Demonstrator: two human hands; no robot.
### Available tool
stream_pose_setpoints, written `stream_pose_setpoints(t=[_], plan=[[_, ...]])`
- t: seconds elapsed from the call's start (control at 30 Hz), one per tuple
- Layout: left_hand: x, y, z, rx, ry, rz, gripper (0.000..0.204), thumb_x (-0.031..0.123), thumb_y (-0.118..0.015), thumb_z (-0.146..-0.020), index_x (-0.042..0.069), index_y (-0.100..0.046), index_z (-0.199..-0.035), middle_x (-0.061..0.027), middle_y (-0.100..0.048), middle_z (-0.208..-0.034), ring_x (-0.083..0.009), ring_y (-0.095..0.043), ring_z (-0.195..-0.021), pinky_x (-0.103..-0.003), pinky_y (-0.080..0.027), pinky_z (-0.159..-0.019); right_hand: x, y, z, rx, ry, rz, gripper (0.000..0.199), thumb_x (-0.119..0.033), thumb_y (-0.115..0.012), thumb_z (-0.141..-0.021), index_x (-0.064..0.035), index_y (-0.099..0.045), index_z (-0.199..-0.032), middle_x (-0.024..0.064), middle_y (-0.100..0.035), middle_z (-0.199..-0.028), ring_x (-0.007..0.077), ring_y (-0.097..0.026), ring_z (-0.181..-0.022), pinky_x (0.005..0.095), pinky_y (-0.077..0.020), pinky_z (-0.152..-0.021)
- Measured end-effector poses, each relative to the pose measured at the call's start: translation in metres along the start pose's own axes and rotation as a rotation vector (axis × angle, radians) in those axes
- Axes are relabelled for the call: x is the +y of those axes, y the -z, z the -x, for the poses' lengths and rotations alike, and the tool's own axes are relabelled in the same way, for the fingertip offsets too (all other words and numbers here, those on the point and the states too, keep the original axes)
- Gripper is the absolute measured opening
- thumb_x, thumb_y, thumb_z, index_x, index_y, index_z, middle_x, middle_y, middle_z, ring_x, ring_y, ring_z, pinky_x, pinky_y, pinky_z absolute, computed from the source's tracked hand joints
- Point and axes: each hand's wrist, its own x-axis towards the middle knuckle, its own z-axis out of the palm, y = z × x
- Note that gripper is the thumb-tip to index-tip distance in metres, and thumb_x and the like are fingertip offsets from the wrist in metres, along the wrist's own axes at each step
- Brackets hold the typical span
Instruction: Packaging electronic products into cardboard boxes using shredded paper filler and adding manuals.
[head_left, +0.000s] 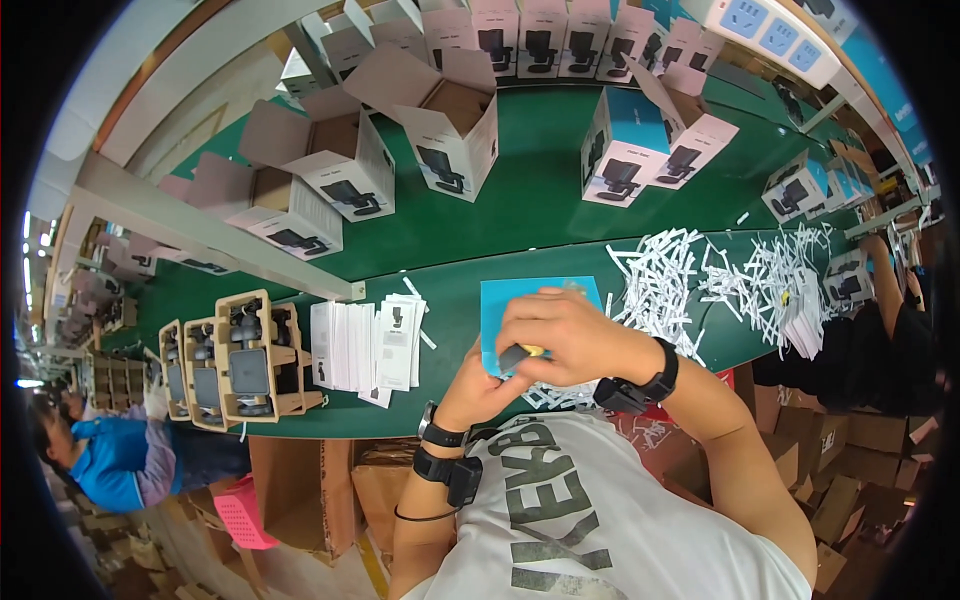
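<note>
In front of my chest a flat blue panel [505, 300] lies on the green table, the same blue as the sides of the product boxes. My right hand [560, 335] is closed over it, fingers curled round a small tool [515, 357] with a flat grey end and a yellow part; its exact kind is unclear. My left hand [475, 388] is at the panel's near-left corner, beside the tool's grey end. Its fingers are partly hidden, so its grip does not show. White paper strips [655, 285] lie heaped right of the panel.
Leaflet stacks [350, 345] and molded trays [250, 360] holding black devices stand left. Open boxes [455, 135] and closed ones [620, 150] line the back. A power strip [775, 35] hangs top right. A co-worker in blue [115, 460] is left; another person's arm [882, 285] reaches in right.
</note>
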Motion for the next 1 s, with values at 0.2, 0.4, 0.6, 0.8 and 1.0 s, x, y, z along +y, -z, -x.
stream_pose_setpoints(t=[0.2, 0.4, 0.6, 0.8, 1.0], plan=[[0.009, -0.010, 0.008, 0.413, -0.211, -0.389, 0.050, 0.015, -0.088, -0.081, 0.006, -0.067, -0.126, -0.0137, -0.061, -0.136, -0.0386, -0.057, -0.130, -0.047, -0.047, -0.109, 0.004, 0.051, 0.069, 0.855, -0.390, -0.232, 0.028, -0.007, -0.077, -0.084, -0.0052, -0.069, -0.111, 0.0012, -0.067, -0.088, 0.0087, -0.060, -0.077, 0.0278, -0.0474, -0.067], [0.012, -0.014, 0.013, 0.556, -0.156, 0.019, 0.063, 0.008, -0.094, -0.073, 0.006, -0.067, -0.130, -0.0137, -0.056, -0.138, -0.0372, -0.056, -0.132, -0.047, -0.050, -0.108, -0.013, 0.000, 0.118, 0.434, -0.589, -0.003, 0.059, -0.010, -0.085, -0.081, -0.0043, -0.066, -0.137, 0.0050, -0.072, -0.085, 0.0149, -0.064, -0.072, 0.0302, -0.0514, -0.070], [-0.039, 0.010, 0.025, 0.509, -0.301, -0.557, 0.066, 0.013, -0.099, -0.067, 0.006, -0.071, -0.127, -0.0105, -0.054, -0.118, -0.0383, -0.059, -0.126, -0.048, -0.055, -0.101, -0.001, -0.089, 0.103, 0.702, -0.439, 0.226, 0.041, -0.003, -0.087, -0.078, -0.0083, -0.078, -0.117, 0.0067, -0.073, -0.094, 0.0169, -0.067, -0.076, 0.0305, -0.0508, -0.066], [-0.058, 0.014, 0.023, 0.478, -0.419, -0.643, 0.063, 0.019, -0.099, -0.066, 0.009, -0.075, -0.123, -0.0087, -0.050, -0.108, -0.0414, -0.062, -0.119, -0.050, -0.057, -0.097, 0.013, -0.106, 0.126, 0.750, -0.433, 0.289, 0.040, -0.001, -0.086, -0.075, -0.0101, -0.079, -0.113, 0.0084, -0.071, -0.112, 0.0153, -0.060, -0.068, 0.0291, -0.0455, -0.055], [-0.018, 0.020, 0.022, 0.298, -0.383, -1.002, 0.067, 0.036, -0.091, -0.075, 0.014, -0.069, -0.136, -0.0141, -0.053, -0.120, -0.0476, -0.052, -0.130, -0.058, -0.048, -0.106, 0.020, -0.099, 0.136, 0.690, -0.363, 0.354, 0.046, 0.001, -0.084, -0.074, -0.0111, -0.078, -0.117, 0.0083, -0.069, -0.124, 0.0153, -0.058, -0.066, 0.0285, -0.0469, -0.055]])
